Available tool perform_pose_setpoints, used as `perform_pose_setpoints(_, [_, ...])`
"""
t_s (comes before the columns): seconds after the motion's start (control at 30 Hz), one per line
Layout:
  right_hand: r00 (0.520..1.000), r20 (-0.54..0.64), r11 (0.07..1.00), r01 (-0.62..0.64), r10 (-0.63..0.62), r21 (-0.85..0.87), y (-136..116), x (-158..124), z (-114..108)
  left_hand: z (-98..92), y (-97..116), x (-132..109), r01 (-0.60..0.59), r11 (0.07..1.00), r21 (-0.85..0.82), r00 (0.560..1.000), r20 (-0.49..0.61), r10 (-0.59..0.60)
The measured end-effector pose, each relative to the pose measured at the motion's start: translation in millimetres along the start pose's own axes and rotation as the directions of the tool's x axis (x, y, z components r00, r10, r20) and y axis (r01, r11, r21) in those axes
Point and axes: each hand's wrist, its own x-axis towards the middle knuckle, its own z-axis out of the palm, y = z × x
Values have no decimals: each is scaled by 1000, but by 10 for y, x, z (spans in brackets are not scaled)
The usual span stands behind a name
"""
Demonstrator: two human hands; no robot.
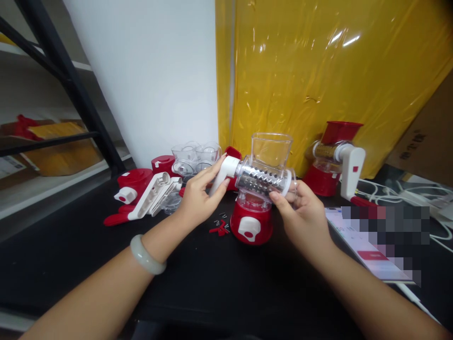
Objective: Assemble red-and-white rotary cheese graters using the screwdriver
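Observation:
A rotary drum grater stands upright in front of me, with a red base (pixel 253 215), a white knob (pixel 249 229) and a clear housing (pixel 272 148). Inside the housing lies a perforated metal drum (pixel 262 180) with a white rim. My left hand (pixel 203 191) is closed around the white crank (pixel 230 166) at the housing's left end, thumb on the near side. At the right end, my right hand (pixel 300 208) pinches the drum's rim, its fingers partly behind the clear plastic. Small red parts (pixel 221 229) and several screws (pixel 222 215) lie left of the base.
Red bases (pixel 136 182), clear housings (pixel 196 153) and white crank pieces (pixel 150 196) with red handles are grouped at the left. An assembled grater (pixel 323 170) stands at the back right. A lit tablet or phone (pixel 368 250) and white cables (pixel 410 198) lie on the right.

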Motion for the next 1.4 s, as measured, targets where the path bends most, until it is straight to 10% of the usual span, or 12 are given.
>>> perform_pose_setpoints(1.4, [996,84,994,40,-32,-105,46,80,-97,-33,27,47,116,985,-129,992,71,-107])
